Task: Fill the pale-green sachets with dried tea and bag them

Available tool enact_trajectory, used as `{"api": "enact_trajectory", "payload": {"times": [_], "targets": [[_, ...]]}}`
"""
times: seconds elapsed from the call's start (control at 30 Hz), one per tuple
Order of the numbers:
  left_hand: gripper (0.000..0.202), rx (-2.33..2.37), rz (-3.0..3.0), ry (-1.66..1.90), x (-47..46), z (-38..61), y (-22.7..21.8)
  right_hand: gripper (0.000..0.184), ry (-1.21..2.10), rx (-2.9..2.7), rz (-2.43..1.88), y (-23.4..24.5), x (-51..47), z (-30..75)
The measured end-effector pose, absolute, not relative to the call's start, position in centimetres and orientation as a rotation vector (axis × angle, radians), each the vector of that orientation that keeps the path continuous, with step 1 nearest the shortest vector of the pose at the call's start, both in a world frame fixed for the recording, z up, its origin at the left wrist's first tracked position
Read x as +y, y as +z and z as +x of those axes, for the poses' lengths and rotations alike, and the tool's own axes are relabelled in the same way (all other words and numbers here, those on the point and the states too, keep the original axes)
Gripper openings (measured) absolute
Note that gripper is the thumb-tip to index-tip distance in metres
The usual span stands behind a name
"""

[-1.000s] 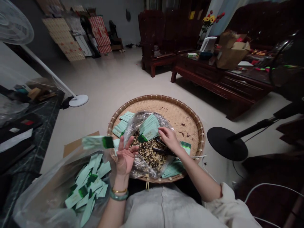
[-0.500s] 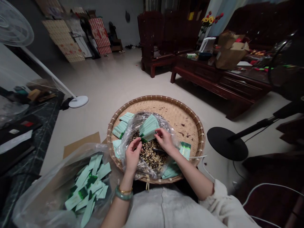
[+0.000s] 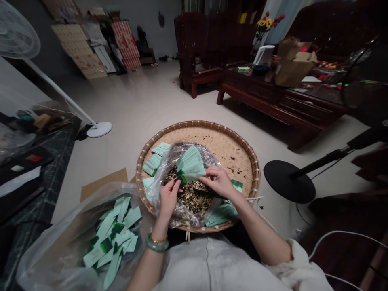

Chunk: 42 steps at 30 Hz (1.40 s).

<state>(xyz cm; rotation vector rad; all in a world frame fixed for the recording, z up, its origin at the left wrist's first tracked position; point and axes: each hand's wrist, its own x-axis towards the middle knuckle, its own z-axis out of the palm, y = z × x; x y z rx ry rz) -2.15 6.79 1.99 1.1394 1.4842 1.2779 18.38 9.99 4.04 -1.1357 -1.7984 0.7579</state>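
Observation:
A round woven basket tray (image 3: 242,141) sits in front of me. In it lies a clear plastic bag (image 3: 169,157) of dark dried bits (image 3: 194,200), with a fanned stack of pale green sachets (image 3: 190,163) resting on top. My left hand (image 3: 168,198) pinches the dark green end of one sachet at the stack's lower left. My right hand (image 3: 220,182) grips the stack's right side, fingers curled; a dark tool I cannot make out lies under it. More sachets (image 3: 154,161) lie on the tray's left.
A large clear bag (image 3: 60,242) of green sachets sits at my lower left on cardboard (image 3: 104,182). A white fan base (image 3: 99,129) stands on the floor at left, a black fan base (image 3: 287,186) at right. Dark wooden furniture (image 3: 273,97) lines the back right.
A sachet that was in the air beside my open left hand has dropped among those in the left bag. That hand has come back to the stack and pinched a sachet.

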Motion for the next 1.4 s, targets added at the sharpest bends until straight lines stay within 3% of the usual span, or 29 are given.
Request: {"api": "enact_trajectory", "payload": {"times": [0.2, 0.47, 0.63, 0.9, 1.1, 1.2, 1.27, 1.4], "targets": [[0.038, 1.419, 1.169, 1.219, 6.5, -1.9, 2.1, 0.02, 0.574, -1.726, -1.177, 4.3, 9.4, 18.0], [0.038, 1.348, 1.118, 1.189, 6.6, -2.0, 1.9, 0.035, 1.575, -1.411, -1.05, 4.7, 9.3, 17.6], [0.032, 1.357, 1.155, 1.176, 6.5, -2.0, 2.2, 0.032, 1.609, -1.255, -1.047, 4.0, 9.8, 17.7], [0.031, 1.365, 1.226, 1.112, 6.4, -2.6, 2.0, 0.044, 1.889, -1.398, -0.936, 4.1, 9.3, 17.8], [0.031, 1.456, 1.458, 1.136, 6.2, -2.6, 1.7, 0.052, 1.933, -1.421, -0.924, 4.0, 9.2, 18.0], [0.051, 1.628, 1.943, 1.201, 5.7, -2.1, 2.8, 0.049, 1.823, -1.485, -0.984, 3.7, 9.3, 17.9], [0.062, 1.573, 2.265, 1.06, 5.3, -1.6, 3.4, 0.047, 1.725, -1.558, -1.032, 3.3, 9.3, 17.6], [0.064, 1.447, 2.496, 0.849, 5.3, -1.1, 3.4, 0.046, 1.633, -1.639, -1.042, 2.8, 9.4, 16.8]]}}
